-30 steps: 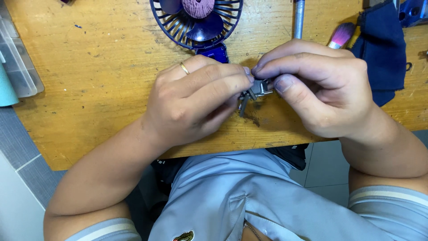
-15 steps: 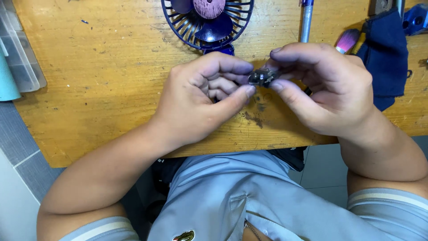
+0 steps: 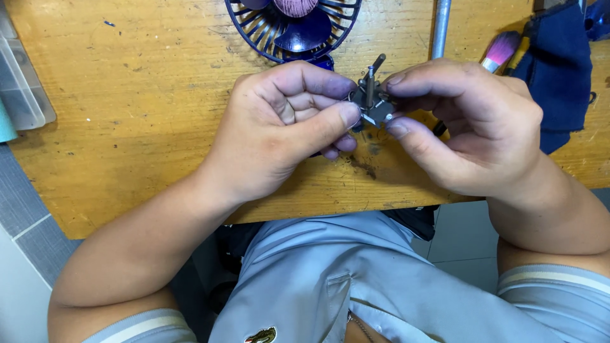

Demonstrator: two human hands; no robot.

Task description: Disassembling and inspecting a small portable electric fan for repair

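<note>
— What did you have in your fingers just then?

— A small grey metal part (image 3: pixel 372 105), blocky, with a dark pin sticking up and slightly away from me. I held it above the wooden table (image 3: pixel 146 114), near its front edge, between both hands.

— How were the hands set?

— My left hand (image 3: pixel 283 130) was curled, thumb and forefinger pinched closed on the part's left side, the other fingers folded into the palm. My right hand (image 3: pixel 467 127) came in from the other side, forefinger on top and thumb beneath, closed on the part's right side. So both hands gripped the same piece, fingertips almost meeting across it.

— Was it resting on the table?

— I could not tell for certain; it looked held just above the wood, over a dark stain in the grain.

— What lay around you?

— Straight ahead, just beyond the part, stood a small dark blue fan (image 3: pixel 293 25) with a round grille and a pink hub. To its right a grey metal rod (image 3: pixel 440 28) ran away from me. Further right lay a brush (image 3: pixel 499 51) with pink bristles, touching a dark blue cloth (image 3: pixel 559 76) at the table's right side. At the far left edge sat a clear plastic box (image 3: pixel 22 86).
</note>
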